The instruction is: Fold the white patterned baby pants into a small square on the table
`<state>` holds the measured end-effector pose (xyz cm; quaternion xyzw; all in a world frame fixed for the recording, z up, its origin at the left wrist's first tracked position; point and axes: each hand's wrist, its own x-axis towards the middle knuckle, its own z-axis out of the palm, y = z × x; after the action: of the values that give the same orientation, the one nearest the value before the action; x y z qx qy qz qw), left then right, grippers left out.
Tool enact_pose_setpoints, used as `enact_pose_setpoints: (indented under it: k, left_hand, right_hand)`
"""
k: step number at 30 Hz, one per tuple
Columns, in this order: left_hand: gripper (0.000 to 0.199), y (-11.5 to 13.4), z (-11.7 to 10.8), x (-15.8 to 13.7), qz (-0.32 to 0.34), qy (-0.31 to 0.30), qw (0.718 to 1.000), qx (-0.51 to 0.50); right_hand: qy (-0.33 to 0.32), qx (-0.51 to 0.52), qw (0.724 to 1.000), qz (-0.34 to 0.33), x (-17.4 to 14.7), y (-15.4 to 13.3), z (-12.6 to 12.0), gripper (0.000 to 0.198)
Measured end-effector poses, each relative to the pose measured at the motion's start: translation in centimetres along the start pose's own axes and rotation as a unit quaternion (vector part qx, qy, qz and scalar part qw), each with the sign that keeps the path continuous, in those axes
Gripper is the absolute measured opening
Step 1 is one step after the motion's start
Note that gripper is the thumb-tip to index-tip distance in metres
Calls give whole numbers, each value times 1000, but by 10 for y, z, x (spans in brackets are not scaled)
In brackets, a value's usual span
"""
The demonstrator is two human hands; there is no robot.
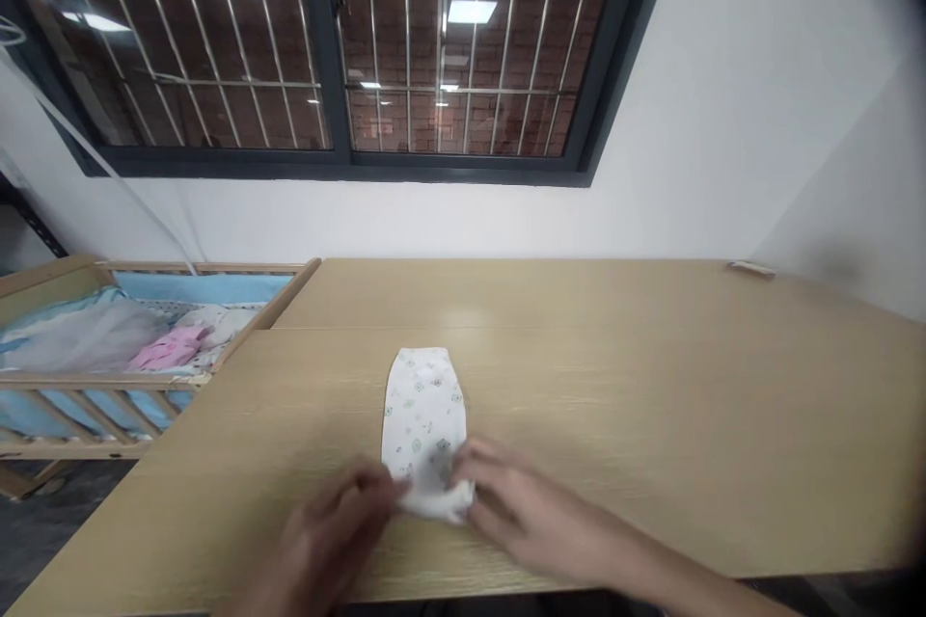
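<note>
Most cloth (423, 410) fwd of L hand (340, 513), R hand (517, 506).

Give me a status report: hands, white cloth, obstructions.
Left hand, right hand at near end of patterned white cloth. Far end flat, near edge bunched. No obstruction visible.

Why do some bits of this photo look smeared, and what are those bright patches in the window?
In the head view, both the left hand and right hand are blurred, probably by motion, while the far end of the patterned cloth is clearer; in that same view, lights reflect in the window and a faint glare shows on the table.
</note>
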<state>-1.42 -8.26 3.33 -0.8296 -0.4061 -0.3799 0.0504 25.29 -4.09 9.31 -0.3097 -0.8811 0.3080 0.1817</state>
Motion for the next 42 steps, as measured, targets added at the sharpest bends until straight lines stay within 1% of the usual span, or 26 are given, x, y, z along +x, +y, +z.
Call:
enact_pose_setpoints:
  k: [1,2,3,4,5,7,10,13,16,18,19,20,22,23,24,26,28,29,31,34,37,42]
  left_hand:
    - [23,-11,-1,17,-26,-11,999,-41]
    - [19,-23,0,36,-55,1,996,-70]
    - [18,-35,1,55,-83,7,993,-83]
    - [20,-47,5,73,-115,-1,989,-87]
    - [21,-58,9,90,-146,-21,985,-90]
    - [24,-79,24,118,-203,-74,972,-87]
    - [25,-104,54,141,-240,-128,960,-68]
    - [24,-119,78,147,-262,-161,951,-36]
    - [26,-119,88,143,-269,-167,949,14]
    - [31,-105,87,135,-261,-155,951,52]
    - [33,-94,86,127,-254,-152,953,64]
    - [35,-81,85,118,-242,-155,955,76]
    - [38,-52,87,91,-209,-174,958,93]
    - [43,-38,89,76,-170,-181,960,132]
    - [46,-25,93,60,-144,-178,958,171]
    - [53,-6,101,30,-103,-165,958,211]
    - [51,4,109,9,-82,-139,961,225]
    - [47,5,112,3,-77,-125,963,225]
    - [41,5,114,-3,-76,-102,967,220]
    - [44,1,114,-2,-73,-98,967,222]
    - [51,-2,115,-2,-60,-102,964,237]
    - [64,-8,118,-4,-35,-70,963,258]
  right_hand:
    - [22,23,999,6,14,5,-12,18]
    - [51,35,998,9,30,16,-21,16]
    - [86,47,995,20,47,30,-28,17]
    - [116,67,990,35,63,46,-33,23]
    - [128,93,986,49,80,64,-35,30]
    - [143,111,981,74,109,98,-38,32]
    - [151,75,974,149,142,137,-33,22]
    - [148,42,968,198,159,160,-23,16]
    - [144,21,966,212,163,169,-17,18]
    - [156,3,965,211,159,166,-18,26]
    - [168,-15,966,196,156,161,-20,31]
    - [179,-38,969,168,151,154,-21,36]
    - [175,-91,977,77,141,133,-22,43]
    - [152,-113,981,25,136,120,-20,46]
    - [114,-128,985,-25,131,107,-16,48]
    - [14,-128,986,-103,121,84,-5,52]
    - [-77,-112,979,-154,115,70,10,54]
    - [-109,-102,975,-165,112,68,17,54]
    - [-151,-87,972,-157,110,70,28,54]
    - [-171,-84,975,-116,112,84,36,54]
    - [-165,-100,977,-93,121,101,36,57]
    - [-124,-151,979,-57,145,130,22,63]
